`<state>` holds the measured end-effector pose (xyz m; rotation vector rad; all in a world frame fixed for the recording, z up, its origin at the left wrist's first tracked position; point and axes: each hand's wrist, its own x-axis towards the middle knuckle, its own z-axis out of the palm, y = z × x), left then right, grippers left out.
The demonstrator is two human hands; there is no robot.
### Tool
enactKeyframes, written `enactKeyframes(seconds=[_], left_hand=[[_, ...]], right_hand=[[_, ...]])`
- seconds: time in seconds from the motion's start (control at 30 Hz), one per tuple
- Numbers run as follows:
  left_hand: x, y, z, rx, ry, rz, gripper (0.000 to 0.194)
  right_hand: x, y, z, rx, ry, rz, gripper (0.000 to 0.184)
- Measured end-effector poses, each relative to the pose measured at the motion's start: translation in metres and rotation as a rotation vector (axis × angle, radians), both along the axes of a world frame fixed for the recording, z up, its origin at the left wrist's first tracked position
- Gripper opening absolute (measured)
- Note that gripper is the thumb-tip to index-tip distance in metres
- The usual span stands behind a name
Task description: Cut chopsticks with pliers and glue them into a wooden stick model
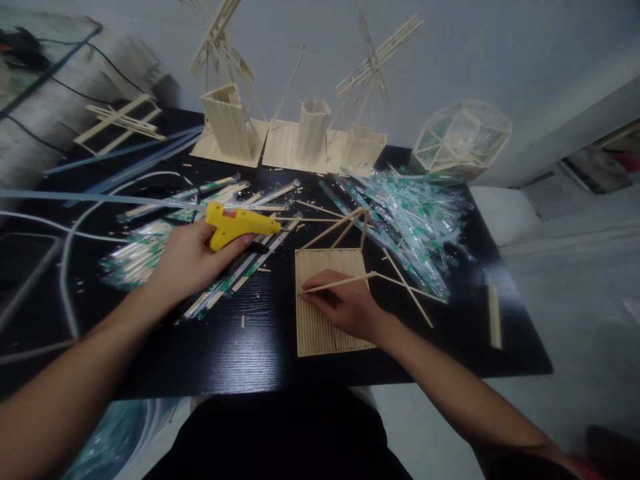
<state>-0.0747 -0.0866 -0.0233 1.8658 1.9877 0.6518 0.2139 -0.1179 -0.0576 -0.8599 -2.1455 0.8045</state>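
Note:
My left hand [183,260] is wrapped round a yellow hot glue gun [240,225], its nozzle pointing right, above wrapped sticks. A long clear glue stick [125,199] runs out of the gun's back to the left. My right hand [347,303] pinches the left end of a thin wooden stick [343,281] over a flat panel of sticks laid side by side [317,337]. That stick's far end meets another stick [410,288] that slopes away to the right. Along the panel's back edge stands a leaning frame of sticks [345,227].
Wrapped chopsticks [145,250] lie at left, and a heap of green-printed plastic wrappers [410,207] at right. Stick-built windmill models [315,130] stand at the back, beside a faceted stick-and-clear-sheet ball [463,137]. A white cable [65,267] curves across the left side.

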Motion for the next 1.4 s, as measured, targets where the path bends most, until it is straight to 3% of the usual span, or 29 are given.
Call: enactKeyframes(seconds=[1.4], left_hand=[[0.0028,0.0001,0.0023,0.019,-0.001,0.005,0.05]], right_hand=[[0.0004,0.0004,-0.0019,0.046,0.017,0.014,0.007]])
